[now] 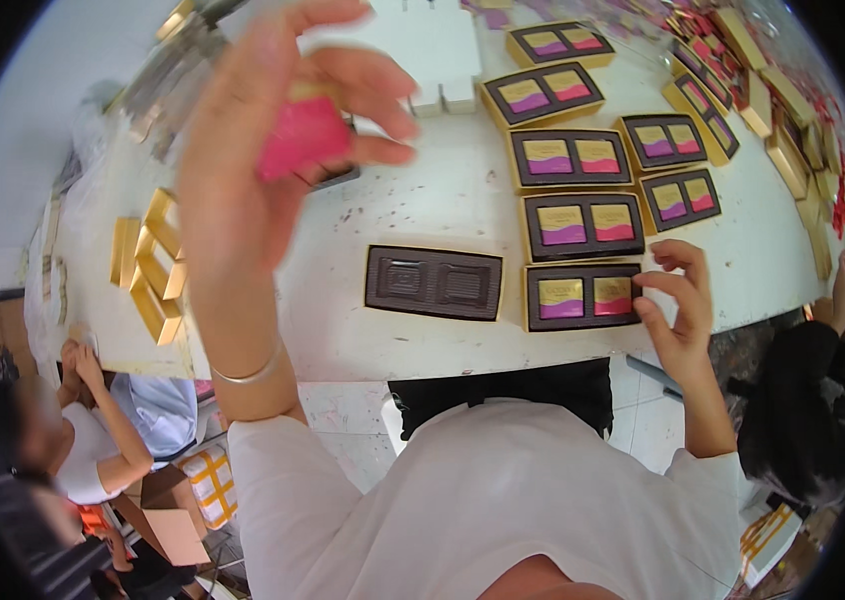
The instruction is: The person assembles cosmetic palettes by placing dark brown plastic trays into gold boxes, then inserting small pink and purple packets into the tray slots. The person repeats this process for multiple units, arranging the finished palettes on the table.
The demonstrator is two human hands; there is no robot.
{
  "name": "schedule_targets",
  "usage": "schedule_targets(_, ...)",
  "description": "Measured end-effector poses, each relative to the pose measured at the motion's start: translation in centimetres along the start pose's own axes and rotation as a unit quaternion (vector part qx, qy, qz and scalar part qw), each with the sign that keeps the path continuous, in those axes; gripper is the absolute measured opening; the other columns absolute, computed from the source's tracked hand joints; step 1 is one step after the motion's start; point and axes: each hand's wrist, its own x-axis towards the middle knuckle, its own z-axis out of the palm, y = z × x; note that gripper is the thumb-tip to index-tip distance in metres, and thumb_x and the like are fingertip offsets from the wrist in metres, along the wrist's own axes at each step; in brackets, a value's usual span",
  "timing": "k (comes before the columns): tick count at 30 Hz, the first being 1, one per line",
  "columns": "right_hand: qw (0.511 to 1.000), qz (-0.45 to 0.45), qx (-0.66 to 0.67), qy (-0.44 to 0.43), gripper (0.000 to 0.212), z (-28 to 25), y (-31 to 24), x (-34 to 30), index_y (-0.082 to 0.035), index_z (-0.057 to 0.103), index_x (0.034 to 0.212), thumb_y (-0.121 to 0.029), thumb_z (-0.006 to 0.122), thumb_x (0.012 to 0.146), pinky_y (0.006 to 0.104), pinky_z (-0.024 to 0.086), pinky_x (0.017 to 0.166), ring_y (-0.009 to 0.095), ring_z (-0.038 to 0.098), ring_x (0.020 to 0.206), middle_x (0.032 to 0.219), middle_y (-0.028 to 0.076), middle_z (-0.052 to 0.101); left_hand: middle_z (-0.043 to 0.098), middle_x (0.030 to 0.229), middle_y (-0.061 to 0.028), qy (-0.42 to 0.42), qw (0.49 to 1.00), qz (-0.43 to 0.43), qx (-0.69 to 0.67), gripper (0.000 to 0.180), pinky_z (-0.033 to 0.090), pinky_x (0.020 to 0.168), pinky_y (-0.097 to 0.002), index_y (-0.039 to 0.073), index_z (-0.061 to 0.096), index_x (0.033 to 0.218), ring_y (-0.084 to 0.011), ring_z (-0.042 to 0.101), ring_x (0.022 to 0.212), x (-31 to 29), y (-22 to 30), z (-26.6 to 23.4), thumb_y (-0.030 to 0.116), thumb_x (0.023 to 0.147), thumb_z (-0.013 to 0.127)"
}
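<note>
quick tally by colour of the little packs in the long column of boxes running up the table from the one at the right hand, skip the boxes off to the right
Purple-and-gold packs: 5
Pink-and-gold packs: 5
Total: 10, one of each colour in every one of the 5 boxes
</note>
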Motion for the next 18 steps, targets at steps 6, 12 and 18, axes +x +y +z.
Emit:
schedule_targets(6, 0.978, -0.205, -0.021, 0.022, 0.034, 2.9, -4.6, 4.4, -0.001, 0.063, 0.102, -0.009, 0.072, 0.07, 0.0389, 0.044, 0.08, 0.031, 0.055, 0.097, 0.112, 0.018, 0.056, 0.053, 0.122, -0.0227, 0.043, 0.959, -0.09, -0.265, 0.053, 0.041, 0.098, -0.0476, 0.008, 0.033, 0.134, -0.0343, 0.051, 0.115, -5.9, -5.9, 3.0, 0.046, 0.098, 0.021)
schedule_targets(12, 0.933, -0.346, -0.091, 0.043, 0.027, 7.1, -8.5, 6.6, -0.001, 0.065, 0.1, -0.004, 0.066, 0.073, 0.0314, 0.045, 0.07, 0.026, 0.056, 0.083, 0.098, 0.014, 0.06, 0.044, 0.131, -0.0274, 0.002, 0.942, -0.124, -0.311, 0.056, 0.036, 0.102, -0.0429, 0.009, 0.027, 0.139, -0.0323, 0.045, 0.121, -7.7, -6.4, 5.9, 0.046, 0.099, 0.016)
schedule_targets(18, 0.942, 0.062, 0.329, -0.023, 0.015, 7.5, -8.1, 5.3, -0.003, 0.067, 0.097, -0.003, 0.063, 0.082, 0.0249, 0.042, 0.06, 0.011, 0.051, 0.067, 0.08, 0.004, 0.063, 0.056, 0.112, -0.015, 0.086, 0.983, -0.044, -0.153, 0.041, 0.044, 0.089, -0.0338, 0.003, 0.043, 0.124, -0.0207, 0.055, 0.104, -9.9, -7.9, 6.1, 0.031, 0.094, 0.049)
